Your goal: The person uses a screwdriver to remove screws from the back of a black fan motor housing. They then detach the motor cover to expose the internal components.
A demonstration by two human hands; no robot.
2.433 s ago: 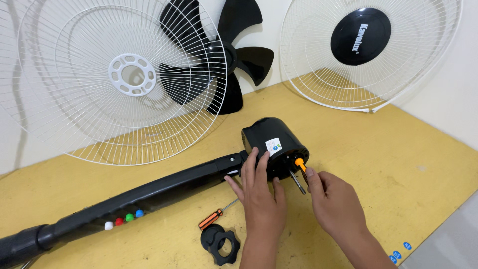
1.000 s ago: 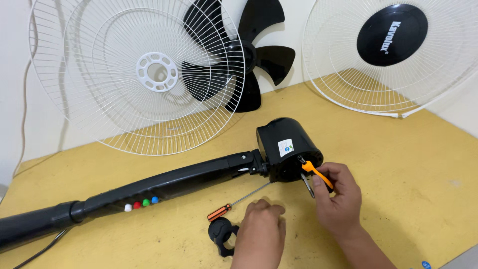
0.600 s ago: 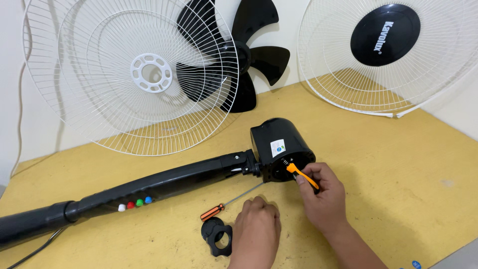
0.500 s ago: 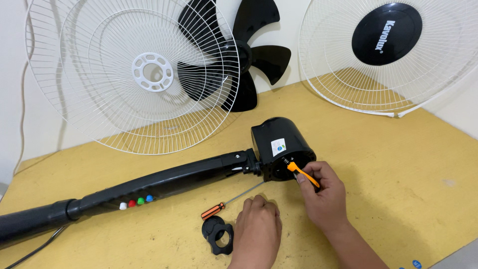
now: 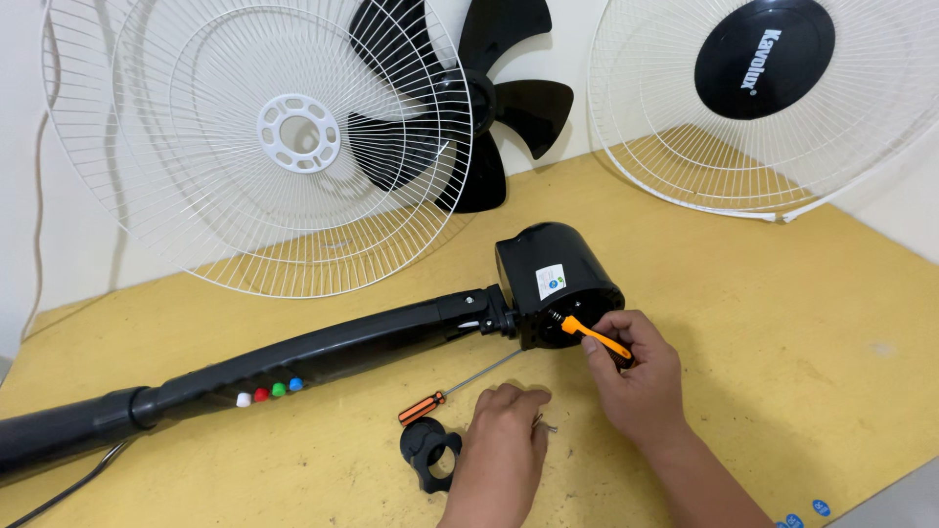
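A black fan motor housing (image 5: 558, 279) lies on the yellow table, joined to a long black stand pole (image 5: 323, 347) with coloured buttons (image 5: 264, 393). My right hand (image 5: 636, 376) grips a small orange-handled screwdriver (image 5: 595, 337), its tip at the front of the housing. My left hand (image 5: 504, 450) rests knuckles-up on the table, fingertips curled down beside small metal parts (image 5: 544, 423). What its fingers hold is hidden. A second screwdriver (image 5: 425, 408) with an orange and black handle lies just left of it. A black plastic ring (image 5: 430, 452) sits by that hand's thumb side.
A white wire rear grille (image 5: 264, 147) and a black fan blade (image 5: 489, 98) lean on the wall behind. A white front grille (image 5: 675, 186) with a black round centre leans at the right. The table edge (image 5: 861, 489) runs along the bottom right.
My left hand has left the motor housing and come down onto the table by the small metal parts. My right hand stays at the housing with the orange screwdriver.
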